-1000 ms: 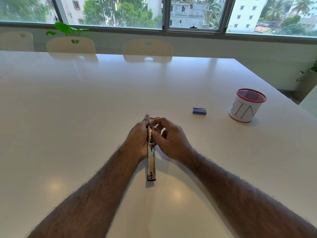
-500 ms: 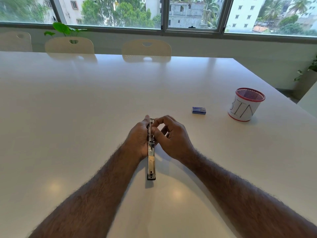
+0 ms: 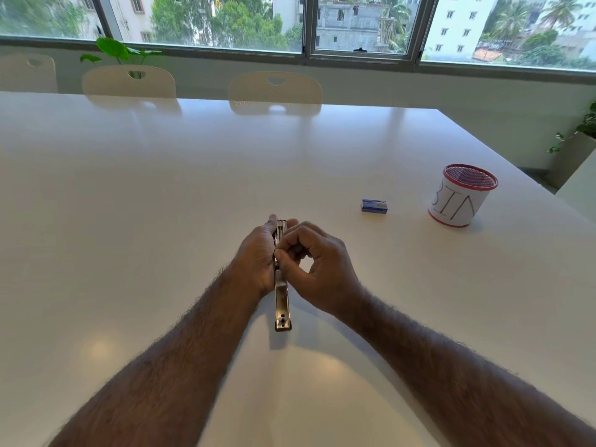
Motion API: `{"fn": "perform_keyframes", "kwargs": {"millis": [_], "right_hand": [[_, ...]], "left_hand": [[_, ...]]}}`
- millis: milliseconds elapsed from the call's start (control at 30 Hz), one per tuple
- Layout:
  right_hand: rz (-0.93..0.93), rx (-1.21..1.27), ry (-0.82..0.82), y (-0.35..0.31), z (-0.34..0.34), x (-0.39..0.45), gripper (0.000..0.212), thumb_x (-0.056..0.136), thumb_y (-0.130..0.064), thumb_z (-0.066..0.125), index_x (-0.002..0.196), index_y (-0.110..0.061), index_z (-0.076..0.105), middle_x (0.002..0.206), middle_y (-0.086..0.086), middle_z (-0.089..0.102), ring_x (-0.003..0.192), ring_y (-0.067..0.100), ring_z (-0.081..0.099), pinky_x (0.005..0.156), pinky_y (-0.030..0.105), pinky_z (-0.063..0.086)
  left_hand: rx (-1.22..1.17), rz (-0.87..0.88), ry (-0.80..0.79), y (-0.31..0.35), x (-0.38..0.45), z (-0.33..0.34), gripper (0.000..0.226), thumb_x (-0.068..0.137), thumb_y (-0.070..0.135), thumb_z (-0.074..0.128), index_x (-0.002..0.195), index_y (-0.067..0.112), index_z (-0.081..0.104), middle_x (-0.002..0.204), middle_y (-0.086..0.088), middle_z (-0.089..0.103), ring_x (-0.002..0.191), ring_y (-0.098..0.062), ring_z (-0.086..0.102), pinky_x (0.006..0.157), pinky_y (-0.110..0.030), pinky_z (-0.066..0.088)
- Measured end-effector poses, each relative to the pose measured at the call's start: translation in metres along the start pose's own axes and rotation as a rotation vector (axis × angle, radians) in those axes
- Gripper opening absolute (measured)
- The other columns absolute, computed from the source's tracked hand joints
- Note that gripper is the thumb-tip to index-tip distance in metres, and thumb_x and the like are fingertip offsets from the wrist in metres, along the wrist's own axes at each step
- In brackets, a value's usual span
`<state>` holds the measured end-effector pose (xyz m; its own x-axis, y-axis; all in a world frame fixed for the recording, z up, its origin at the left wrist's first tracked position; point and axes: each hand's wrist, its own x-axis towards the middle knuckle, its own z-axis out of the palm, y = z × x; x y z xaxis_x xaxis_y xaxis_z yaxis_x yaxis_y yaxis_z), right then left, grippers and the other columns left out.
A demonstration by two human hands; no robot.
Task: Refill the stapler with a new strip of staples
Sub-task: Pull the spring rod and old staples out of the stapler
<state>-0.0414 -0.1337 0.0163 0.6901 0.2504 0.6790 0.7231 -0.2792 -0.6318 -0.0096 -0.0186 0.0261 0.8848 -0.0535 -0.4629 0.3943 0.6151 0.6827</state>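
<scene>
A metal stapler (image 3: 281, 295) lies lengthwise on a white desk (image 3: 161, 204), its far end cupped against the left hand (image 3: 258, 253), fingers wrapped along its side. The right hand (image 3: 317, 264) pinches thumb and fingertips together over the stapler's open channel; whether staples sit between them cannot be told. A blue staple box (image 3: 374, 206) rests near a red-rimmed bin (image 3: 458, 201).

Slim silver metal stapler (image 3: 282, 295) lying lengthwise on the table, opened flat, small blue staple box (image 3: 373, 206) at two o'clock, well apart
</scene>
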Motion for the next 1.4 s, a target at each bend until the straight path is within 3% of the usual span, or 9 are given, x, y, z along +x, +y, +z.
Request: {"fn": "perform_keyframes", "kwargs": {"millis": [100,200,367,467,600,800,1133,1300,1400], "right_hand": [[0.015,0.043,0.046,0.0,0.0,-0.001,0.006,0.08,0.002,0.066,0.082,-0.003,0.064,0.075,0.007,0.065,0.063,0.012,0.06,0.059,0.02,0.051],[0.172,0.105,0.128,0.007,-0.001,0.001,0.004,0.088,-0.007,0.061,0.091,-0.005,0.064,0.079,0.006,0.07,0.063,0.017,0.066,0.058,0.03,0.057],[0.304,-0.09,0.152,0.028,-0.005,0.003,0.016,0.094,-0.016,0.057,0.105,-0.013,0.068,0.096,0.0,0.073,0.065,0.008,0.062,0.057,0.021,0.051],[0.287,-0.152,0.065,0.029,-0.004,0.003,0.022,0.095,-0.018,0.059,0.115,-0.014,0.068,0.101,0.001,0.069,0.07,0.003,0.061,0.06,0.009,0.045],[0.238,-0.2,-0.006,0.024,-0.001,0.002,0.029,0.096,-0.023,0.057,0.123,-0.014,0.065,0.099,0.003,0.063,0.056,0.001,0.055,0.055,0.014,0.044],[0.256,-0.243,-0.058,0.019,-0.006,0.005,0.032,0.094,-0.021,0.056,0.125,-0.016,0.065,0.099,-0.002,0.06,0.071,0.009,0.058,0.068,0.03,0.054],[0.27,-0.203,-0.052,0.014,-0.007,-0.002,0.021,0.087,-0.013,0.068,0.107,-0.014,0.071,0.095,-0.005,0.061,0.066,0.012,0.062,0.063,0.025,0.056],[0.326,-0.152,-0.028,0.015,-0.006,-0.002,0.022,0.087,-0.016,0.068,0.109,-0.016,0.066,0.099,-0.006,0.063,0.056,0.009,0.058,0.056,0.015,0.047],[0.328,-0.157,-0.062,0.013,-0.006,-0.002,0.03,0.089,-0.016,0.066,0.119,-0.016,0.065,0.106,-0.002,0.064,0.057,0.007,0.057,0.058,0.014,0.047]], "left_hand": [[0.028,0.019,-0.016,-0.002,-0.001,0.001,0.039,0.099,0.037,0.046,0.092,0.002,0.064,0.069,-0.011,0.069,0.062,-0.022,0.071,0.052,-0.033,0.059],[0.03,0.004,-0.063,-0.003,-0.002,0.002,0.044,0.098,0.04,0.046,0.11,0.0,0.059,0.094,-0.016,0.062,0.079,-0.025,0.064,0.072,-0.034,0.056],[0.023,-0.022,-0.084,-0.004,-0.002,0.001,0.032,0.097,0.04,0.047,0.095,0.009,0.053,0.062,-0.001,0.05,0.047,-0.01,0.046,0.046,-0.021,0.037],[0.016,-0.026,-0.098,-0.004,-0.003,0.002,0.037,0.096,0.041,0.049,0.108,0.007,0.057,0.079,-0.007,0.056,0.062,-0.015,0.054,0.056,-0.026,0.045],[-0.028,-0.009,-0.088,-0.003,-0.005,0.004,0.045,0.097,0.034,0.051,0.128,0.001,0.054,0.094,-0.013,0.068,0.101,-0.025,0.067,0.069,-0.036,0.061],[0.011,0.014,-0.075,-0.005,-0.004,0.006,0.039,0.096,0.031,0.053,0.117,-0.001,0.058,0.083,-0.012,0.069,0.057,-0.015,0.07,0.047,-0.026,0.055],[0.117,0.049,-0.045,-0.003,0.005,-0.001,0.038,0.094,0.038,0.054,0.107,0.003,0.064,0.096,-0.011,0.068,0.078,-0.019,0.069,0.061,-0.032,0.058],[0.122,0.053,-0.029,-0.004,0.005,0.001,0.032,0.095,0.036,0.054,0.098,0.005,0.064,0.06,-0.001,0.051,0.045,-0.008,0.05,0.043,-0.023,0.048],[0.105,0.056,-0.041,-0.003,0.005,0.0,0.03,0.095,0.034,0.055,0.098,0.005,0.063,0.063,-0.002,0.052,0.044,-0.008,0.05,0.042,-0.022,0.048]]}}
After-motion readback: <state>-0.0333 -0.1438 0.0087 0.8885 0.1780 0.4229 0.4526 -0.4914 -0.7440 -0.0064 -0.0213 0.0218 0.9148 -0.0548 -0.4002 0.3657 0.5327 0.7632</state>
